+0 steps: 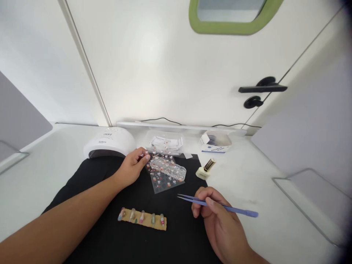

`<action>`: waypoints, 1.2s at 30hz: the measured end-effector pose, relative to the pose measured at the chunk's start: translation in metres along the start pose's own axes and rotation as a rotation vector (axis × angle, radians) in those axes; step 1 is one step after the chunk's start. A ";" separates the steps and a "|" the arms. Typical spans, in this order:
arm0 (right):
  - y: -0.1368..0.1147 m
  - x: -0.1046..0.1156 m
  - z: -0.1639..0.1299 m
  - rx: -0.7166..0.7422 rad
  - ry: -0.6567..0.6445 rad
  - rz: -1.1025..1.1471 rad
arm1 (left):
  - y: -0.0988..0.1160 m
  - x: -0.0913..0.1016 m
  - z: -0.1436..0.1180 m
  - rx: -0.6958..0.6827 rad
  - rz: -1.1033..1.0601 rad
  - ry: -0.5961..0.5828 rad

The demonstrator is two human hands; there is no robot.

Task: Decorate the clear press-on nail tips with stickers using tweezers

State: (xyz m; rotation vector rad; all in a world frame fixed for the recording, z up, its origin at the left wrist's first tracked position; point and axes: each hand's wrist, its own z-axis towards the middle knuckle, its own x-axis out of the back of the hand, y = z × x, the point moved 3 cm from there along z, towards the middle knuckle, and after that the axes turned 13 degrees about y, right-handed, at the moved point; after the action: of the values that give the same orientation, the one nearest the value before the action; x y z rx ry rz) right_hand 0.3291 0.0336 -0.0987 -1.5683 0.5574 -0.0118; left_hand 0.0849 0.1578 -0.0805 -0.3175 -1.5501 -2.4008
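Observation:
Between thumb and fingers, my left hand (132,167) pinches the upper left edge of a clear nail sticker sheet (161,179) printed with small red and white figures. Under or against the sheet lies a clear plastic piece (178,171); how the two overlap is hard to tell. My right hand (217,216) grips blue tweezers (233,209), their thin tips apart and pointing left towards the sheet. Nearer to me, several decorated false nails (142,216) stand in a row on a tan strip (148,219) on the black cloth (110,242).
A white nail lamp (110,142) stands at the back left. Behind the sheet is a clear tray (166,143) with packets. A white box (215,141) of small packets and a leaning pale polish bottle (205,170) are at the right. A cable (165,118) runs along the back.

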 end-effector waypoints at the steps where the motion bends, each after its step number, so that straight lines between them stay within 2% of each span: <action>1: 0.000 -0.001 0.000 0.021 -0.002 0.000 | -0.002 0.000 0.000 0.028 -0.021 0.001; 4: -0.004 -0.004 -0.003 0.118 -0.029 0.011 | 0.003 0.002 0.002 0.100 -0.089 0.010; 9: -0.019 -0.009 -0.020 0.367 -0.112 0.044 | 0.043 0.027 -0.002 0.159 -0.218 -0.035; 12: -0.037 -0.009 -0.034 0.582 -0.111 0.057 | 0.063 0.050 -0.021 0.195 -0.301 -0.015; 15: -0.058 -0.011 -0.044 0.634 -0.047 0.084 | 0.067 0.065 -0.050 0.244 -0.386 0.034; 18: -0.077 -0.031 -0.051 0.640 -0.062 0.141 | 0.065 0.069 -0.076 0.270 -0.478 0.069; 21: -0.085 -0.066 -0.058 0.679 -0.157 0.180 | 0.064 0.065 -0.091 0.265 -0.533 0.038; 24: -0.074 -0.095 -0.062 0.683 -0.241 0.180 | 0.061 0.063 -0.094 0.254 -0.566 0.023; 26: -0.060 -0.102 -0.063 0.675 -0.288 0.174 | 0.056 0.063 -0.092 0.255 -0.578 0.023; 31: -0.027 -0.091 -0.062 0.684 -0.370 0.043 | 0.043 0.065 -0.085 0.277 -0.573 -0.016; 36: -0.014 -0.086 -0.062 0.738 -0.408 0.001 | 0.042 0.063 -0.084 0.294 -0.550 -0.060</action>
State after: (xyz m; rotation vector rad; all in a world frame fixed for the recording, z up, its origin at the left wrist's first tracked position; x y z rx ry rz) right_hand 0.2376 0.0058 -0.0516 -0.8153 0.1873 0.0924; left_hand 0.0361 0.0577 -0.0583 0.1177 -2.2181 -2.4898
